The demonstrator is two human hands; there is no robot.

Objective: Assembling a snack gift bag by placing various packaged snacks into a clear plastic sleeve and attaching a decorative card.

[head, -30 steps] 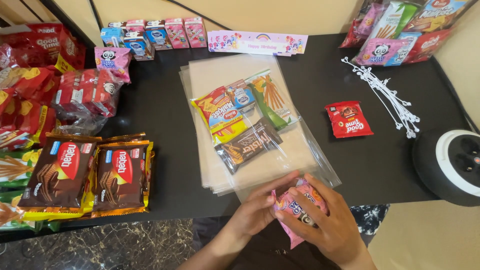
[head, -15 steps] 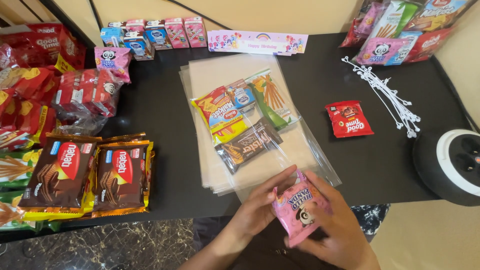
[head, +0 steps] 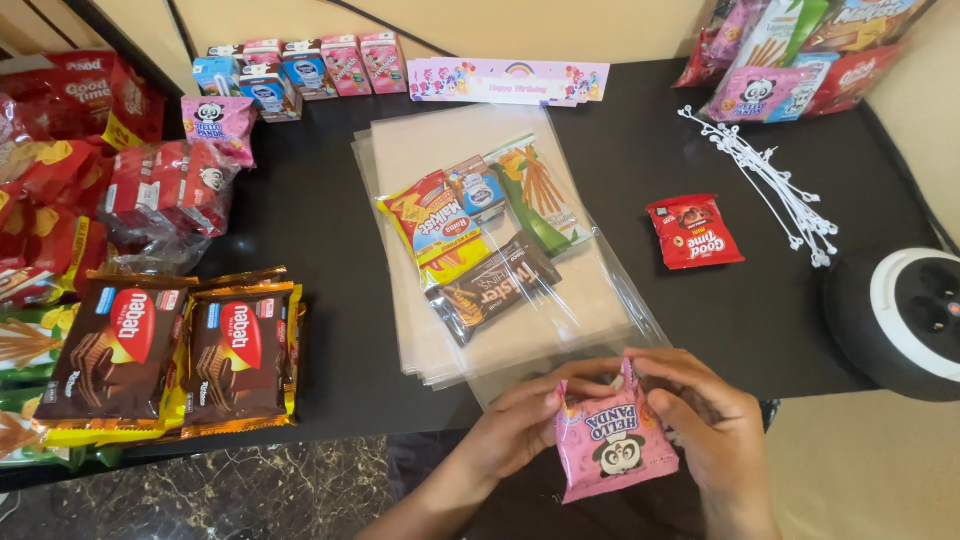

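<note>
Both hands hold a small pink snack packet [head: 612, 445] with a panda picture, upright at the table's near edge. My left hand [head: 525, 420] pinches its left top corner and my right hand [head: 715, 430] grips its right side. Just beyond lies a clear plastic bag [head: 560, 330] on a stack of clear bags. Inside it sit a yellow-red snack packet [head: 437, 222], a small blue packet [head: 481, 188], a green biscuit-stick packet [head: 540, 192] and a brown wafer packet [head: 493, 287].
A red cookie packet [head: 693, 232] and white plastic ties [head: 770, 180] lie to the right, with a black-and-white round device [head: 905, 320] beyond. Brown wafer packs [head: 180, 345] and red packets [head: 150, 190] fill the left. Small drink cartons [head: 300, 65] and a pastel card [head: 505, 82] line the back.
The pink packet has been turned upright so its panda front faces me. My right hand moved from covering its front to its right side.
</note>
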